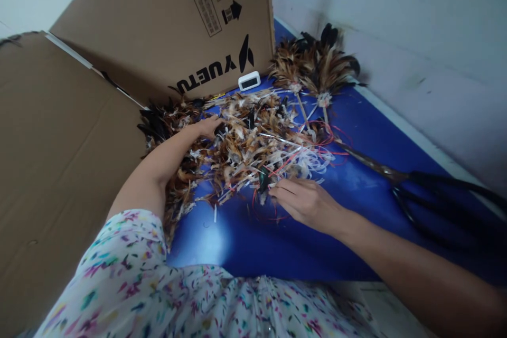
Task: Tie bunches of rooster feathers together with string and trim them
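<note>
A heap of loose brown, white and black feathers [241, 137] spreads over the blue tabletop. My left hand [208, 127] reaches into the heap at its far left part, and its fingertips are partly hidden among the feathers. Close to the front edge of the heap, my right hand [299, 198] is closed in a pinch on a small bunch of dark feathers [263, 179] with a greenish sheen. Red string [293, 158] and a tangle of white plastic strips [312, 161] lie just beyond my right hand.
Two finished-looking feather bundles on sticks [317, 66] lie at the back right. Large black-handled scissors [390, 173] rest on the right. A small white digital device [249, 81] stands by the cardboard box [166, 21], whose panels wall the left and back. A wall [415, 47] borders the right.
</note>
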Motion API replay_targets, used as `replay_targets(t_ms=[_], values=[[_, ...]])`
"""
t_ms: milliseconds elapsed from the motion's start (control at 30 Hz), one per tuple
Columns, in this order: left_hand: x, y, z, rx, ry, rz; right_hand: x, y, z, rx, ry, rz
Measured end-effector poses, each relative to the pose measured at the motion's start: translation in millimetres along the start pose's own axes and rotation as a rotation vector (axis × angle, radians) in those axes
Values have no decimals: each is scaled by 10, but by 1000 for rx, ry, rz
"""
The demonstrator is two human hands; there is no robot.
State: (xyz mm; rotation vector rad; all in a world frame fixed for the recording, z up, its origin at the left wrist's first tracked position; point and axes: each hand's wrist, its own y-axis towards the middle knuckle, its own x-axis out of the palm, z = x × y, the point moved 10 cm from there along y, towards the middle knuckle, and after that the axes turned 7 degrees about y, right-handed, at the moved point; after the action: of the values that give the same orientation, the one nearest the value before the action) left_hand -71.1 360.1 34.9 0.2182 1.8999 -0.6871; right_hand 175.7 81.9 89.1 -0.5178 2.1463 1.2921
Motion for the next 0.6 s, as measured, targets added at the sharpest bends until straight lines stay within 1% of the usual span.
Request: replay_targets(t_ms=[100,167,233,367,467,533,600], values=[[-46,101,101,-61,57,-71,14,2,-9,-11,-31,-8],[-106,144,202,-48,86,-108,13,6,-14,-20,-56,-4],[-197,162,283,-32,107,-118,3,12,-25,-34,-74,6],[-433,140,405,27,129,-96,-34,22,-62,-67,-88,45],[-653,96,518,101,128,-39,-45,19,-83,-79,-102,61],[-784,64,603,132,128,-6,-33,13,-93,-85,-109,58],[-873,32,708,153,147,0,-10,8,-94,-85,-116,47]])
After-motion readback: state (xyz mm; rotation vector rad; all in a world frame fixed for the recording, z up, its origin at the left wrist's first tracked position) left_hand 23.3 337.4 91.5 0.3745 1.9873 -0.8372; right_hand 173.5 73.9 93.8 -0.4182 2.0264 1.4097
